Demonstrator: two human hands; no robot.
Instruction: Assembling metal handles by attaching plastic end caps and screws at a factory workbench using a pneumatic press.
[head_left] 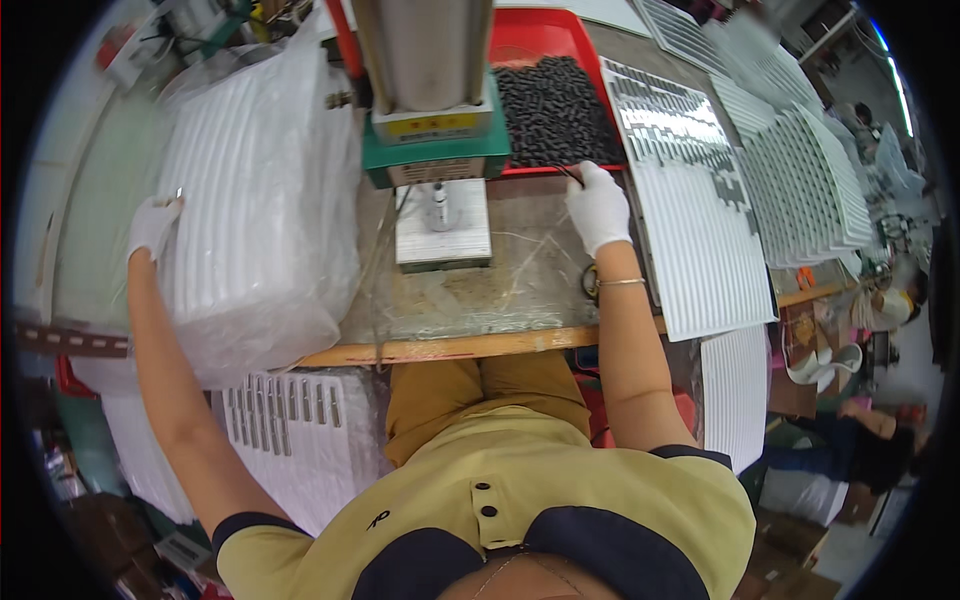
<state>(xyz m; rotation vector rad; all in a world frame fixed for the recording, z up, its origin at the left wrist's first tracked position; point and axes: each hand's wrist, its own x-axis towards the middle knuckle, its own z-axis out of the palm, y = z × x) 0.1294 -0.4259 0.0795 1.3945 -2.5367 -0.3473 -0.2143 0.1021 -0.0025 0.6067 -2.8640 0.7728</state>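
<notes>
White gloves cover both my hands. My left hand [154,226], at the left of the bench, has its fingers pinched on a small shiny metal piece [179,192], beside a plastic-wrapped stack of white ribbed trays [230,190]. My right hand [601,208] is closed on a thin, dark, tweezers-like tool [569,174] at the near edge of a red tray [540,28] full of small black parts [558,112]. Between my hands stands a green bench press [436,152]. Under it sits a metal block [444,246] with a small upright fixture [440,208].
Right of the red tray lies a white ribbed tray [700,240], its far part filled with shiny metal pieces [665,115]. Beyond it rise more stacked trays [810,185]. The bench's wooden front edge [460,346] runs before my lap. A person [850,445] is at the far right.
</notes>
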